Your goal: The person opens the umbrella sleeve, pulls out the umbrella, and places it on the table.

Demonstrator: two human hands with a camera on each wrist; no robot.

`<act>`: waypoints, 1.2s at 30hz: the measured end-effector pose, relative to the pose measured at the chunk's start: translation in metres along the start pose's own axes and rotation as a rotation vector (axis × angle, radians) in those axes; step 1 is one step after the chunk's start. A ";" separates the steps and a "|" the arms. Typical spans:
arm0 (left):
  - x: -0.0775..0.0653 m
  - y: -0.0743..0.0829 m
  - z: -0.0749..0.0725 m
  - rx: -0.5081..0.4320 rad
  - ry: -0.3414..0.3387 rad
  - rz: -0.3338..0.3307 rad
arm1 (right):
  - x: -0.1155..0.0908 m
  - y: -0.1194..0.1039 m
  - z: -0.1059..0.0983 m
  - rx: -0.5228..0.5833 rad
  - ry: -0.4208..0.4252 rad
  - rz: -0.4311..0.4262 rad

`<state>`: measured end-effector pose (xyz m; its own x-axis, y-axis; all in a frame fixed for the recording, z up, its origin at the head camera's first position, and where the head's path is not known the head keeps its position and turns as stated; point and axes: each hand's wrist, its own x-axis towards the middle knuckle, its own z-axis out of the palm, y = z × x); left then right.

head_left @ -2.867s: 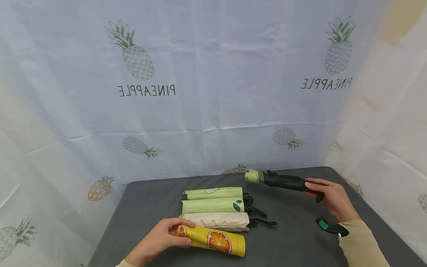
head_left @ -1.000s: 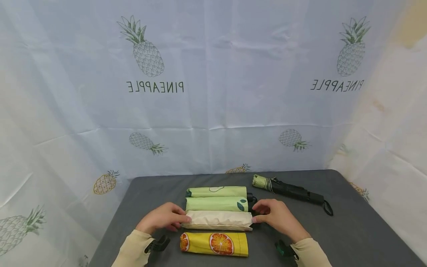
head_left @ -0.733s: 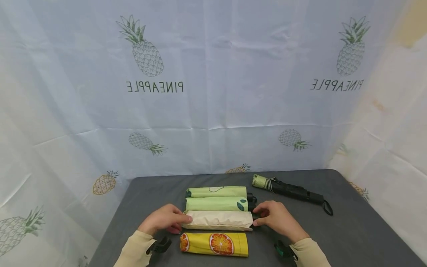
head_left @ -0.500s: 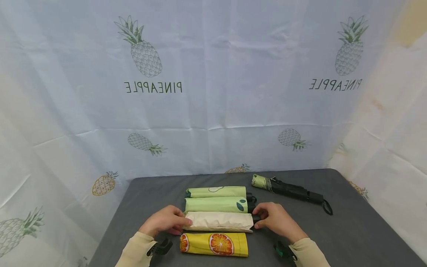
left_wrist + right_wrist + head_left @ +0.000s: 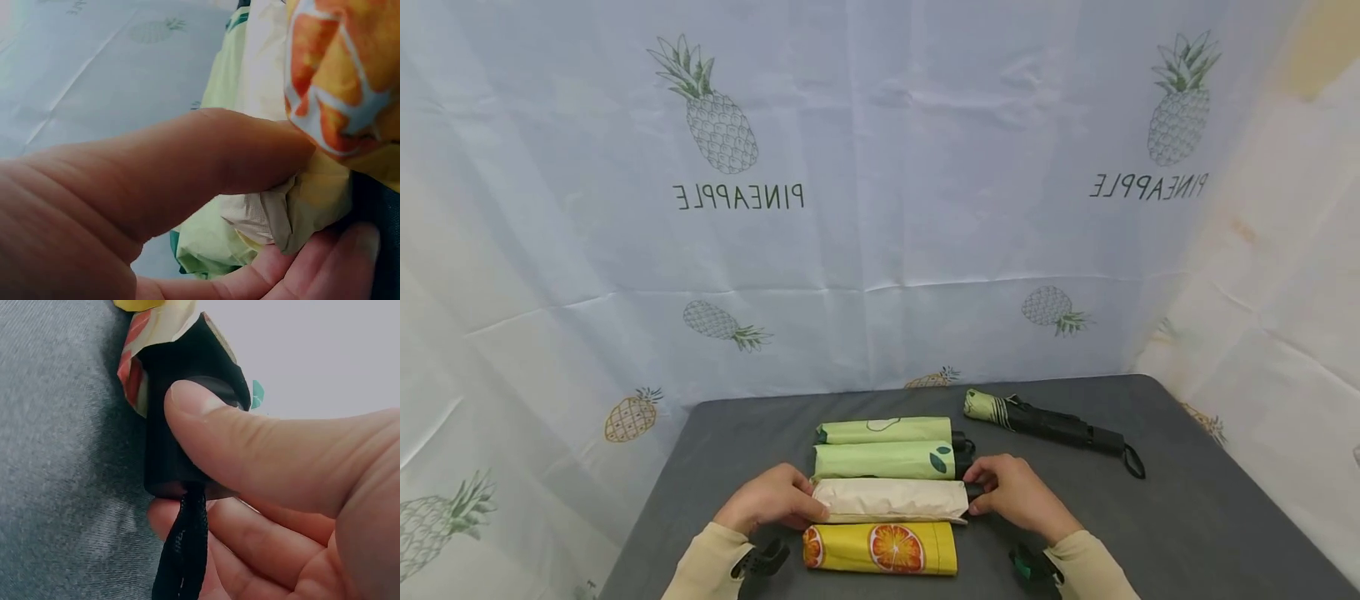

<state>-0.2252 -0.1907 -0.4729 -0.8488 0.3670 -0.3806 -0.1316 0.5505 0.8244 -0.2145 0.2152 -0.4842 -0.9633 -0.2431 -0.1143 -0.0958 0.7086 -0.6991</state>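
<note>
A folded umbrella in a cream sleeve [image 5: 891, 500] lies crosswise on the dark table, held at both ends. My left hand [image 5: 778, 500] pinches its left end, thumb on top and fingers below, as the left wrist view shows. My right hand [image 5: 1018, 496] grips its black handle [image 5: 172, 437]; a black wrist strap [image 5: 180, 544] hangs from the handle. Directly in front of it lies a yellow sleeve printed with orange slices [image 5: 880, 547]. Behind it are two folded umbrellas in light green sleeves, the nearer one [image 5: 880, 460] with dark leaves, the farther one [image 5: 883, 430] with a pear-like outline.
Towards the back right of the grey table [image 5: 730, 433] lies a black folded umbrella [image 5: 1052, 423] with a light green end and a looped strap. A pale curtain [image 5: 850, 250] with pineapple prints stands around the table's back and sides.
The yellow sleeve and the black umbrella, held earlier, now lie on the table. Both hands have taken the cream umbrella and shifted it slightly nearer, away from the green ones, towards the yellow sleeve.
</note>
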 end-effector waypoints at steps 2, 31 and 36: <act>-0.001 0.001 -0.001 0.010 0.001 0.000 | 0.000 0.000 -0.001 0.001 0.003 -0.002; -0.018 0.024 -0.022 -0.267 0.001 0.212 | -0.012 -0.006 -0.034 0.624 -0.051 -0.060; -0.020 0.027 -0.020 -0.292 -0.062 0.251 | -0.010 -0.006 -0.033 0.656 -0.076 -0.100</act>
<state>-0.2219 -0.1984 -0.4348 -0.8418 0.5125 -0.1692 -0.0719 0.2042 0.9763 -0.2126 0.2351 -0.4552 -0.9351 -0.3495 -0.0588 0.0113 0.1364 -0.9906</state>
